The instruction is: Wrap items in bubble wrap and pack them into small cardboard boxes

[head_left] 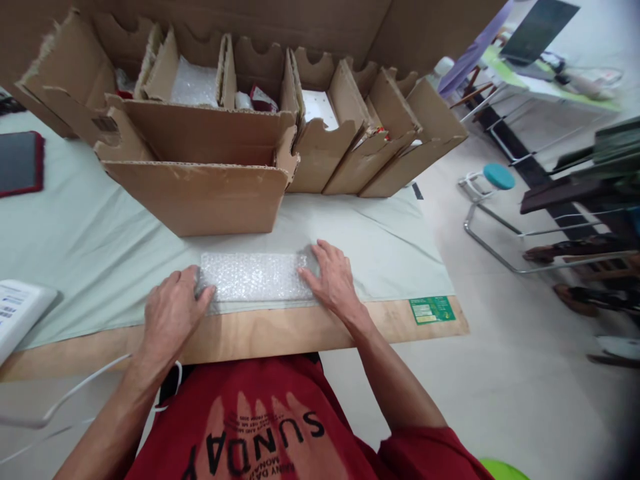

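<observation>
Pale floor runs along the right side of a room where a teal stool (499,176) stands near a metal-framed chair, and a laptop (537,33) sits open on a far desk (600,103) with a light green top. Closer in, a pale green cloth (380,243) covers most of a wooden desk (280,331), leaving a bare strip along the front edge. A person in a red shirt (260,427) lettered "SUNDAY" works there with both forearms reaching over the edge.

Flat on the cloth, close to that edge and directly before the person, lies a long packet of bubble wrap (255,277). The left hand (175,303) grasps its left end, thumb at the near corner and fingers at the far one. The right hand (330,275) holds the opposite end, thumb on top and fingers just past the side.

Just beyond the packet stands an open brown carton (210,200), its inside mostly hidden by its front wall. Behind it and to its right, a row of cardboard bins (327,157) lines the back; one contains bubble wrap, another a white item. At left lie a phone (20,163) in a dark red case and a white block (23,310) with printed text. A green label (433,310) marks the desk's right front corner.
</observation>
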`<state>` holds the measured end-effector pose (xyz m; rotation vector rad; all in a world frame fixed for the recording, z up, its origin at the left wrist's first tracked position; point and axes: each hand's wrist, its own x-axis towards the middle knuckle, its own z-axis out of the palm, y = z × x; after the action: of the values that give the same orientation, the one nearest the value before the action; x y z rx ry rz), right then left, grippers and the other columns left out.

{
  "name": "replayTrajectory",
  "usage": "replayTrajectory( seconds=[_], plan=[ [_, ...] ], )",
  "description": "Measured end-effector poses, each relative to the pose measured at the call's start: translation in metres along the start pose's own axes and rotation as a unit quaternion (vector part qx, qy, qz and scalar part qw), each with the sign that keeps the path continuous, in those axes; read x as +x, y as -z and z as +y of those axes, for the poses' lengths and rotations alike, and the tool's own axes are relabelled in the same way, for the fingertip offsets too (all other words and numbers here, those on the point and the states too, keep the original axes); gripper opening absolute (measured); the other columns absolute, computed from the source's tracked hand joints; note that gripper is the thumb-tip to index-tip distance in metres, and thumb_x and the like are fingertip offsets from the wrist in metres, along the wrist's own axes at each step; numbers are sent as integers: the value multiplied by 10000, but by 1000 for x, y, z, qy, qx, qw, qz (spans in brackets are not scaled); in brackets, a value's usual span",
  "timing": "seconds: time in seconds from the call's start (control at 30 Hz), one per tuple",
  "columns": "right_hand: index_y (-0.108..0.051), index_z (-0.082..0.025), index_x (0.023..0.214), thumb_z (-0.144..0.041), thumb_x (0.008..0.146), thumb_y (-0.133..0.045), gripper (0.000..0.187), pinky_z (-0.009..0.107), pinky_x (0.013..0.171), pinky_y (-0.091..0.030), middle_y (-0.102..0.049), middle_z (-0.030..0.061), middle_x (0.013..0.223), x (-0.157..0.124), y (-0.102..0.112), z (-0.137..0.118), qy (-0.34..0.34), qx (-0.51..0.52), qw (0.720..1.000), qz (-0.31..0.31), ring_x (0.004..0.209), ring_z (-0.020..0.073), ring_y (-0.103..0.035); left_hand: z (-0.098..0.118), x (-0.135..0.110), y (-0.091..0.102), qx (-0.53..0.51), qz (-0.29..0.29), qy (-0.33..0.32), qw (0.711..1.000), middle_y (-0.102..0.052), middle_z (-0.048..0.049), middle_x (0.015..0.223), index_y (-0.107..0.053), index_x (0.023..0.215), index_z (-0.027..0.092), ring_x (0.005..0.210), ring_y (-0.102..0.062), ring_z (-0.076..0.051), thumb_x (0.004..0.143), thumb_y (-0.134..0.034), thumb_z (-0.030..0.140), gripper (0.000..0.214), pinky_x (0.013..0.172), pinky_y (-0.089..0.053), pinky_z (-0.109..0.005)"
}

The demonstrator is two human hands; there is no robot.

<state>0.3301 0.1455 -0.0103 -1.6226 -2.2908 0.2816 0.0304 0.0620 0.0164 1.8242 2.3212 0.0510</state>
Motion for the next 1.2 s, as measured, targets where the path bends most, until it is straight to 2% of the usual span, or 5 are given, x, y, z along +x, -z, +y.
replayTrajectory(
  seconds=[0.2, 0.4, 0.6, 0.87, 1.2],
  plan=[
    [-657, -203, 892, -266, 941, -623, 87, 459, 951, -515, -711, 138, 1231, -10, 1, -21, 16, 140, 989, -40, 1107, 301, -652, -4, 1, -1, 4, -7, -43, 999, -713, -129, 899, -671, 856, 204, 912, -668, -344, 947, -472, 331, 253, 785, -495, -449],
    [-427, -217, 1535, -243, 902, -631, 665, 279, 620, -489, -634, -4, 850, -82, 17, -59, -138, 401, 899, -114, 642, 139, -571, 10, 21, 7, -25, 84, -85, 992, -743, -124, 870, -684, 910, 201, 901, -684, -340, 941, -465, 249, 226, 817, -476, -468],
    [-234, -249, 1664, -279, 938, -604, 816, 282, 556, -492, -628, -2, 803, -120, -1, -88, -206, 519, 813, -162, 625, 149, -578, 39, 54, 2, -46, 122, -148, 980, -731, -200, 1122, -670, 1258, 104, 1077, -656, -383, 912, -550, 191, 377, 945, -479, -528],
    [-609, -255, 1442, -308, 885, -708, 568, 259, 588, -490, -669, -2, 807, -120, 3, -76, -199, 536, 804, -165, 641, 123, -585, 10, -48, -8, -187, 50, -395, 898, -679, -113, 1305, -579, 1349, 169, 1283, -560, -264, 859, -471, -3, 530, 1106, -460, -448],
    [-743, -201, 1120, -406, 814, -843, 382, 249, 606, -531, -793, 70, 893, -114, 6, -88, -253, 753, 589, -149, 775, 176, -739, 6, -67, -34, -195, 55, -394, 896, -677, -166, 1349, -477, 1422, 148, 1283, -611, -298, 892, -633, 234, 559, 1181, -388, -544]
  ],
)
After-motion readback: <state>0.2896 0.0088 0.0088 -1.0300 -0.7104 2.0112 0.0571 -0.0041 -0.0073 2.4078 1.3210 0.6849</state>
